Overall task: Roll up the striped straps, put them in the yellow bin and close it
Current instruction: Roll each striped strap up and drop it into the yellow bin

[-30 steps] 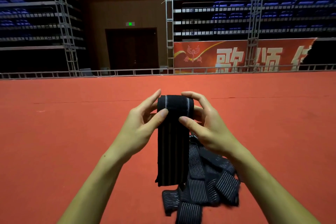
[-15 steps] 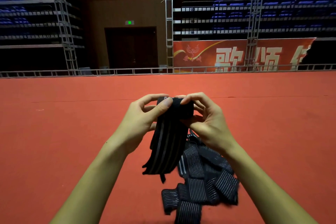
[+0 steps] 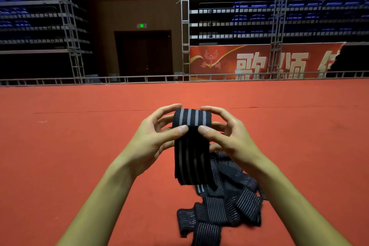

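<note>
At the bottom centre a heap of striped straps (image 3: pixel 223 211) lies on the red floor (image 3: pixel 69 156), its lower end cut off by the frame edge. Above it, mid-frame, the left hand (image 3: pixel 153 140) and right hand (image 3: pixel 229 138) pinch a partly rolled strap (image 3: pixel 191 126) — its core is hidden, its tail hangs down. Far back, a red banner (image 3: pixel 259 62) is half blocked by scaffolding.

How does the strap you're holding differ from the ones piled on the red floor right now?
The held strap is up off the floor, pinched by the left hand and right hand; the strap pile lies on the red floor. The held strap is partly rolled at its top with a flat tail hanging; the pile is loose and tangled. Both are black with pale stripes.
</note>
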Demonstrator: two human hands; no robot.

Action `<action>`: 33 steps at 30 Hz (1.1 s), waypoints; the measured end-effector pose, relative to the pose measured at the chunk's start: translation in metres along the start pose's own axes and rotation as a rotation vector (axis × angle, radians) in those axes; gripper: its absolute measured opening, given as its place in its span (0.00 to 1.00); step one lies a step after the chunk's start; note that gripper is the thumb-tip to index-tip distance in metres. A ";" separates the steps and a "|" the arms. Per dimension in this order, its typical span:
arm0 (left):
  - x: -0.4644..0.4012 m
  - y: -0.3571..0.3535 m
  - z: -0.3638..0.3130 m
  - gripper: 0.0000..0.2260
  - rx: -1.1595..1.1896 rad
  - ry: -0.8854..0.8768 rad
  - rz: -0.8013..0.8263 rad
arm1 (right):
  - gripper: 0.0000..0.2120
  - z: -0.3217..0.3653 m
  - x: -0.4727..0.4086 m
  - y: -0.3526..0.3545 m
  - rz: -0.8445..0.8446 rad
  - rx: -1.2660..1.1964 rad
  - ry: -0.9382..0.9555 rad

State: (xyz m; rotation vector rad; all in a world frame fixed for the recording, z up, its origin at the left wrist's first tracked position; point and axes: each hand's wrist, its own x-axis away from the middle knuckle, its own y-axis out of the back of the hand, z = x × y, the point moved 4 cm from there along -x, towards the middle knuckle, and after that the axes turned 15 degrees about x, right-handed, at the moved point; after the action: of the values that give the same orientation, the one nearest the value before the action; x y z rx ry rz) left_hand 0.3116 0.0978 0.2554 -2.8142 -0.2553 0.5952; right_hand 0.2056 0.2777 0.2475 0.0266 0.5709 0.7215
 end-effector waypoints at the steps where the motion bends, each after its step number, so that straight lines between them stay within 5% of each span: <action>1: 0.000 0.001 0.002 0.26 0.003 0.021 -0.007 | 0.26 0.000 0.000 0.001 -0.005 -0.012 0.009; 7: 0.002 -0.002 0.006 0.19 -0.036 0.125 0.002 | 0.28 -0.003 -0.001 0.002 -0.005 0.005 0.082; 14: -0.006 -0.003 0.008 0.26 0.024 0.156 -0.102 | 0.29 -0.008 -0.001 0.003 0.020 0.252 0.220; 19: -0.006 -0.003 0.009 0.21 0.078 0.156 -0.093 | 0.33 -0.009 0.002 -0.002 0.020 0.315 0.251; 23: -0.005 0.000 0.010 0.20 0.140 0.158 -0.073 | 0.32 -0.016 0.003 0.001 0.048 0.190 0.095; 27: -0.005 0.004 0.012 0.22 0.154 0.140 -0.025 | 0.19 -0.018 0.005 -0.002 0.153 0.019 -0.080; 33: -0.008 0.003 0.015 0.21 0.160 0.131 0.015 | 0.17 -0.014 0.003 -0.004 0.054 -0.006 -0.089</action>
State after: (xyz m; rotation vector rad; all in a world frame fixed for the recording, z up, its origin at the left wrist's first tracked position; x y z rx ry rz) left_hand 0.2986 0.0963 0.2444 -2.6884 -0.1543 0.4124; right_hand 0.2026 0.2738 0.2331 0.0683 0.4838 0.7713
